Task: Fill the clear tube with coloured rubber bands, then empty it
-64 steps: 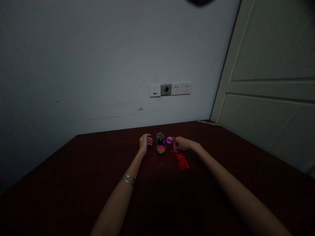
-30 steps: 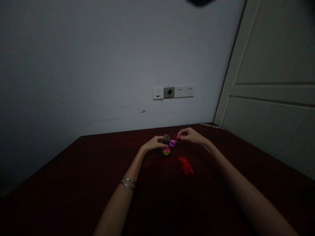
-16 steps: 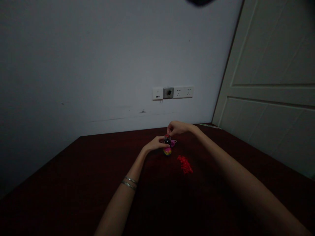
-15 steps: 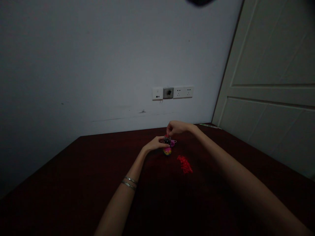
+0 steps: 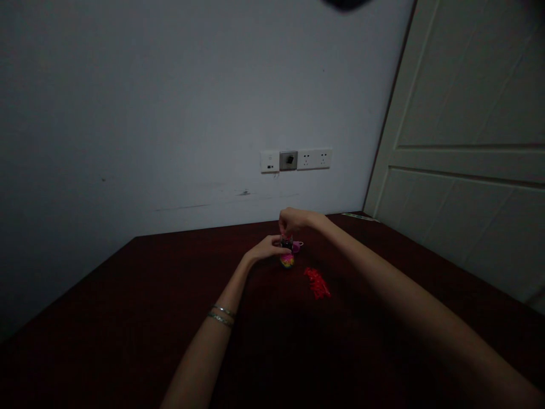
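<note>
A small clear container (image 5: 287,259) stands on the dark red table with pink, yellow and green bits in its lower part and a dark upper part. My left hand (image 5: 268,248) is closed around its side, thumb in front. Over its mouth is my right hand (image 5: 290,220), fingertips pinched and pointing down. Something red shows just under those fingertips, too small to make out. Right behind the container lies a purple piece with a loop (image 5: 297,246), perhaps a lid. A loose pile of thin red pieces (image 5: 317,283) rests nearer, to the right.
The table (image 5: 170,295) reaches back to a pale wall, where a row of sockets and switches (image 5: 296,160) is mounted. A flat patterned strip (image 5: 360,217) lies at the far right edge. A pale panelled door (image 5: 460,216) rises on the right.
My right hand has shifted slightly left over the container's mouth. My left hand keeps its hold. The whole view has moved a little.
</note>
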A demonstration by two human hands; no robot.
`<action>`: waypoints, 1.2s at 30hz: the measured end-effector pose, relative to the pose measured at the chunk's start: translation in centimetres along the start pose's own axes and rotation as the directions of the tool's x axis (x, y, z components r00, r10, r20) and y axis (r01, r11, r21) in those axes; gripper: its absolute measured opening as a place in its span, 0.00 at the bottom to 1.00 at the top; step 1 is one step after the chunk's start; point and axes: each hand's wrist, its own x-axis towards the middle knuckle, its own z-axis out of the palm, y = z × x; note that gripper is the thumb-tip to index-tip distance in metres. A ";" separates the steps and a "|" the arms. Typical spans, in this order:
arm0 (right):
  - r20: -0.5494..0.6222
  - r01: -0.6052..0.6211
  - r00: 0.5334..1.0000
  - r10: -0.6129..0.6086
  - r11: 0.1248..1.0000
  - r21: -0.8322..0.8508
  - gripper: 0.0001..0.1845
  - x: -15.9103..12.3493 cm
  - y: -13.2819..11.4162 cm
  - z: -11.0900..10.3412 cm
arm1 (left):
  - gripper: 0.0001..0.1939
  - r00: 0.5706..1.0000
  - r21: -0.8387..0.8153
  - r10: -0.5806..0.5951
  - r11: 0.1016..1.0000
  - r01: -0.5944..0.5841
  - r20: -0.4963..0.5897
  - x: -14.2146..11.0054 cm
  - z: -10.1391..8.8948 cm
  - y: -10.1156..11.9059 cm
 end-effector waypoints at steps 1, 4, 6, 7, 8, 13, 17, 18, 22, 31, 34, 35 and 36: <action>-0.006 0.001 1.000 -0.001 1.000 0.010 0.11 0.0 0.1 0.0 | 0.23 1.000 0.006 -0.010 1.000 0.010 -0.003 0.0 0.0 0.0; -0.007 0.006 1.000 -0.005 0.998 0.068 0.12 -0.1 0.5 -0.1 | 0.23 1.000 -0.003 -0.022 1.000 0.022 0.011 -0.1 -0.1 0.0; 0.008 0.004 1.000 -0.005 0.994 0.109 0.13 -0.3 0.6 -0.3 | 0.24 1.000 -0.017 -0.018 1.000 0.018 0.024 -0.1 -0.1 0.0; 0.012 0.006 1.000 -0.007 0.992 0.123 0.13 -0.4 0.6 -0.4 | 0.24 1.000 -0.019 -0.017 1.000 0.017 0.027 -0.1 -0.1 0.0; 0.011 0.008 1.000 -0.009 0.991 0.132 0.13 -0.6 0.6 -0.5 | 0.24 0.999 -0.020 -0.017 1.000 0.018 0.028 -0.1 -0.2 0.1; -0.052 -0.003 0.999 0.015 0.975 0.224 0.14 -1.8 0.2 -1.3 | 0.26 0.999 -0.083 -0.017 0.996 0.020 0.037 -0.2 -0.1 0.3; -0.160 0.051 0.987 0.000 0.948 0.315 0.14 -2.9 1.2 -1.4 | 0.30 0.999 -0.159 -0.011 0.987 0.016 0.033 -0.3 0.2 0.8; -0.193 0.073 0.981 -0.009 0.942 0.328 0.13 -3.1 1.7 -1.3 | 0.31 0.999 -0.172 -0.016 0.985 0.021 0.028 -0.3 0.3 0.8; -0.315 0.125 0.949 -0.003 0.922 0.367 0.13 -4.4 4.2 0.1 | 0.35 0.998 -0.205 -0.052 0.977 0.058 0.033 -0.7 0.2 1.3; -0.393 -0.047 0.880 0.268 0.871 0.488 0.15 -7.9 10.7 10.2 | 0.20 0.809 -0.164 0.171 0.936 -0.312 -0.562 -2.1 -3.3 6.9; -0.342 -0.126 0.872 0.349 0.837 0.532 0.16 -8.3 11.9 13.6 | 0.16 0.705 -0.060 0.296 0.900 -0.433 -0.645 -2.2 -1.6 10.2; -0.344 -0.139 0.865 0.366 0.833 0.536 0.15 -8.4 12.2 14.3 | 0.15 0.748 -0.019 0.315 0.916 -0.401 -0.585 -2.3 -0.5 11.1; -0.352 -0.147 0.854 0.383 0.827 0.543 0.15 -8.4 12.4 14.9 | 0.14 0.811 0.041 0.324 0.936 -0.349 -0.487 -2.2 0.9 11.7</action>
